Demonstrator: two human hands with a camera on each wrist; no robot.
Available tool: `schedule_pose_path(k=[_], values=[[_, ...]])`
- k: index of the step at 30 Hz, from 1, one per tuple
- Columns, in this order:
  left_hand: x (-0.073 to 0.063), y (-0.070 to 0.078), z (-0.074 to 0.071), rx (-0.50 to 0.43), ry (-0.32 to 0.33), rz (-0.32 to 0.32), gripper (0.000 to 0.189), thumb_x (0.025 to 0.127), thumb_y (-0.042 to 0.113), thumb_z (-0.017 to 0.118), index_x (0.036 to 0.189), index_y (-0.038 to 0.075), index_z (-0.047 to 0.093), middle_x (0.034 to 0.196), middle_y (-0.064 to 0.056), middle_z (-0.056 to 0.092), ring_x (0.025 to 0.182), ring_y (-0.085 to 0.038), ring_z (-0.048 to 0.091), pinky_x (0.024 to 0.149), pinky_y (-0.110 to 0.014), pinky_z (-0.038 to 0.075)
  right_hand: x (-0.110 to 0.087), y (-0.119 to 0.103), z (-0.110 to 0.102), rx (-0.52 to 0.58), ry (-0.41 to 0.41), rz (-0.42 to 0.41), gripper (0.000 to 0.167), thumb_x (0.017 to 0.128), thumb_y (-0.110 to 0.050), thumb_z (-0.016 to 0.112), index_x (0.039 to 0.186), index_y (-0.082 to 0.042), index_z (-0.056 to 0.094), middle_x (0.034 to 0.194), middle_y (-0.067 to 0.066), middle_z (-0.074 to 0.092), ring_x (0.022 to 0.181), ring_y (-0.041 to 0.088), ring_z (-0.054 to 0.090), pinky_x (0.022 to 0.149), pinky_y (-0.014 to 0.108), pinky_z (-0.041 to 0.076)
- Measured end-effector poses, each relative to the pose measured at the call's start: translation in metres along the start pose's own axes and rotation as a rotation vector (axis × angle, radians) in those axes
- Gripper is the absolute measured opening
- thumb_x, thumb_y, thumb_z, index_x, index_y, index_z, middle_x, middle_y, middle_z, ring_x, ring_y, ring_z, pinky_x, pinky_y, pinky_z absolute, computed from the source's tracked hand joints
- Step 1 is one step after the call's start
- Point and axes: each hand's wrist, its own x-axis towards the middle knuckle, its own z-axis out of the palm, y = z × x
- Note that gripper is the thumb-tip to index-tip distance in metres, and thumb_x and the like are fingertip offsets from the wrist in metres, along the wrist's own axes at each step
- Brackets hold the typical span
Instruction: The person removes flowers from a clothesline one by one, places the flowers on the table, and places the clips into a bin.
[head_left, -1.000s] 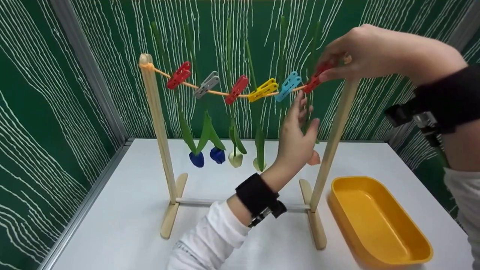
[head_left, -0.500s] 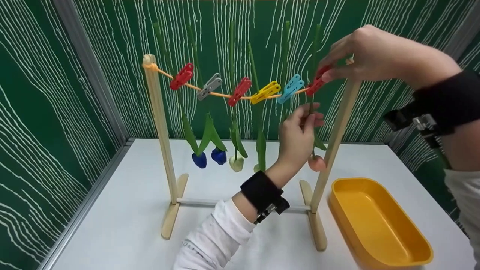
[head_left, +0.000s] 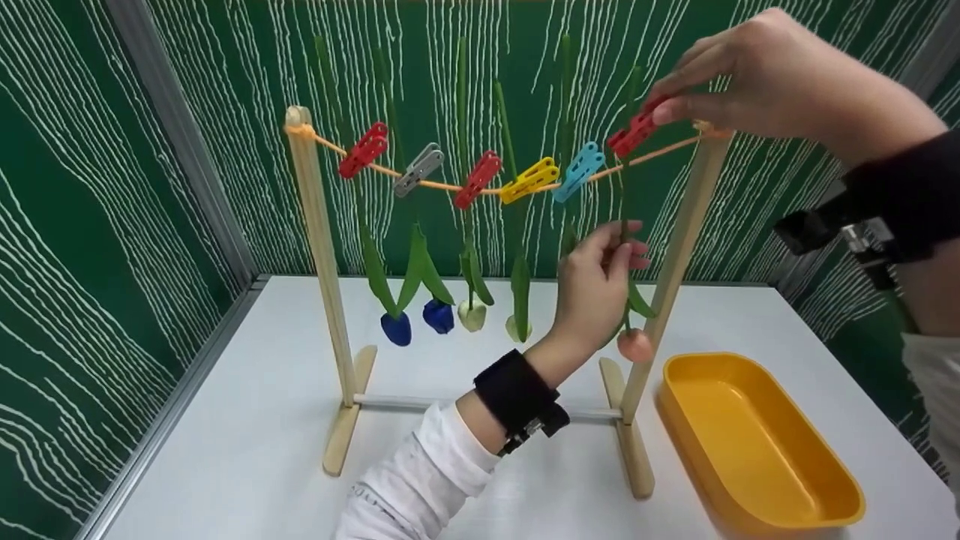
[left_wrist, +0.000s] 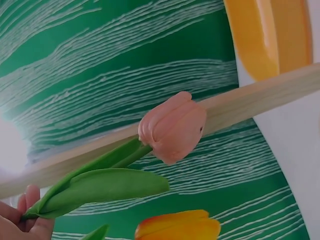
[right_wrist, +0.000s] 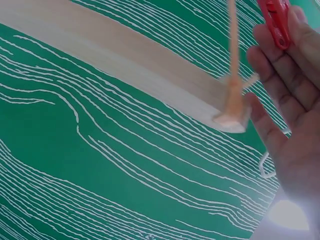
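Note:
My right hand (head_left: 739,75) pinches a red clothespin (head_left: 634,135) by its handle ends, just above the orange cord (head_left: 667,151) near the right post. In the right wrist view, thumb and fingers hold the same clothespin (right_wrist: 276,22). Below the cord, my left hand (head_left: 592,289) pinches the green stem of a pink tulip (head_left: 635,345), which hangs head down. The left wrist view shows that tulip (left_wrist: 172,127) with its leaves close by the fingertips. A yellow-orange tulip (left_wrist: 177,226) is nearby, hidden behind the left hand in the head view.
Red, grey, yellow and blue clothespins (head_left: 579,171) hold more upside-down tulips on the cord, including blue (head_left: 396,328) and cream (head_left: 472,315) ones. The cord spans a wooden stand (head_left: 322,262) on a white table (head_left: 247,420). A yellow tray (head_left: 757,442) stands at the right.
The right hand has lifted the red clothespin up off the cord, baring that stretch of cord. The left hand first reached the tulip stem, gripped it, then sank slightly, the pink flower hanging lower.

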Motion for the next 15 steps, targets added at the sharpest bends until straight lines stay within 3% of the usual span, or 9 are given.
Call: schedule_pose_path(k=[5, 10, 15], values=[[-0.01, 0.002, -0.004, 0.01, -0.046, -0.012, 0.021, 0.096, 0.002, 0.05, 0.114, 0.002, 0.06, 0.091, -0.009, 0.067, 0.08, -0.006, 0.066, 0.077, -0.012, 0.05, -0.004, 0.01, -0.005, 0.017, 0.035, 0.073, 0.022, 0.087, -0.011, 0.066, 0.106, -0.001, 0.071, 0.101, 0.015, 0.069, 0.082, 0.009, 0.044, 0.069, 0.0, 0.031], [-0.021, 0.014, -0.012, 0.026, -0.107, -0.046, 0.023, 0.096, 0.003, 0.05, 0.116, 0.003, 0.06, 0.09, -0.006, 0.068, 0.076, -0.002, 0.064, 0.075, -0.012, 0.051, -0.014, 0.026, -0.011, 0.011, 0.053, 0.076, 0.022, 0.089, -0.013, 0.064, 0.108, -0.005, 0.07, 0.106, 0.013, 0.068, 0.086, 0.01, 0.041, 0.074, 0.001, 0.031], [-0.03, 0.03, -0.024, 0.04, -0.178, -0.069, 0.024, 0.096, 0.004, 0.05, 0.117, 0.005, 0.061, 0.09, -0.005, 0.068, 0.073, -0.002, 0.062, 0.074, -0.012, 0.051, -0.031, 0.04, -0.015, 0.029, 0.112, 0.138, 0.024, 0.089, -0.012, 0.064, 0.112, -0.008, 0.07, 0.106, 0.01, 0.066, 0.085, 0.005, 0.038, 0.066, 0.005, 0.034]])
